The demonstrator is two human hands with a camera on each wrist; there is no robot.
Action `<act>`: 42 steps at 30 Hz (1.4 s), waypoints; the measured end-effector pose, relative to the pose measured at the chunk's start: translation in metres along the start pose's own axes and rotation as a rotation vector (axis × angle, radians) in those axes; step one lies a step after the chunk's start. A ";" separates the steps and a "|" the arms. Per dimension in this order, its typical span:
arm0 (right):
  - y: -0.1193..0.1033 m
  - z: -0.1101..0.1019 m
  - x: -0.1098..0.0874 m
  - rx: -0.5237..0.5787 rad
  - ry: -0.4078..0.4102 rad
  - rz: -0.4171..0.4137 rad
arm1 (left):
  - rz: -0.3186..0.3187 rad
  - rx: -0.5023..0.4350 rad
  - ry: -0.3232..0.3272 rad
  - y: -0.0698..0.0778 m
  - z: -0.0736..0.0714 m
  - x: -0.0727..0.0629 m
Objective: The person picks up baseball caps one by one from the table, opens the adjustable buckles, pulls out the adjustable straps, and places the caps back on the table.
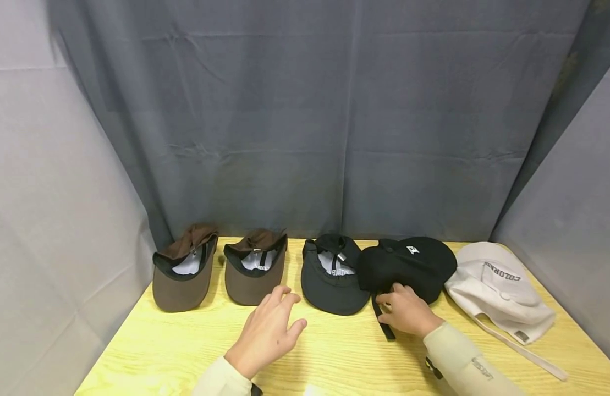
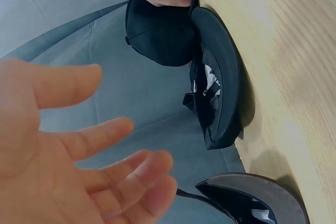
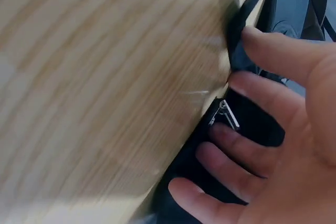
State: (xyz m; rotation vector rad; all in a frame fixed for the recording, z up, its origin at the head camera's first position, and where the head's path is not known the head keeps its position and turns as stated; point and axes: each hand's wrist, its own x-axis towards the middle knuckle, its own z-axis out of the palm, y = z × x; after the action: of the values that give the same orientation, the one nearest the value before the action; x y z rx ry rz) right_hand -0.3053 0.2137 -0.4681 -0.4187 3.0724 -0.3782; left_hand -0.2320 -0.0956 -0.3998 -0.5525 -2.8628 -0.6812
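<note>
A black cap with a small white emblem lies crown up on the table, its back opening and dangling strap toward me. My right hand is at that opening, fingers spread and nearly straight against the black fabric. In the right wrist view, a metal buckle shows beside the fingertips, and the thumb overlaps the strap. My left hand hovers over the table with fingers loosely spread, holding nothing. It is nearest to a brown cap and a dark cap, both turned with their insides showing.
Another brown cap lies at the far left of the row. On the right, a cream cap with dark lettering has its long strap trailing forward. A grey curtain hangs behind the wooden table, with pale cloth at both sides.
</note>
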 end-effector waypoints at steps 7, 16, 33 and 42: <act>-0.002 -0.001 -0.004 0.001 -0.047 -0.112 | -0.030 0.007 -0.032 -0.004 0.000 0.001; -0.032 -0.023 -0.008 -0.066 0.058 -0.088 | -0.038 0.005 -0.045 -0.008 0.002 -0.001; -0.077 0.007 0.102 0.046 0.407 0.014 | -0.020 0.023 0.035 -0.021 0.002 -0.013; -0.056 0.029 0.132 -0.204 0.349 0.164 | -0.064 0.007 -0.006 -0.023 0.003 -0.018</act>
State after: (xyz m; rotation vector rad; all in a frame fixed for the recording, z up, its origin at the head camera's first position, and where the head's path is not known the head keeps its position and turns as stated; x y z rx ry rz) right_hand -0.4162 0.1191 -0.4806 -0.1079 3.4686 -0.1440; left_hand -0.2243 -0.1189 -0.4163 -0.4650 -2.8983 -0.6806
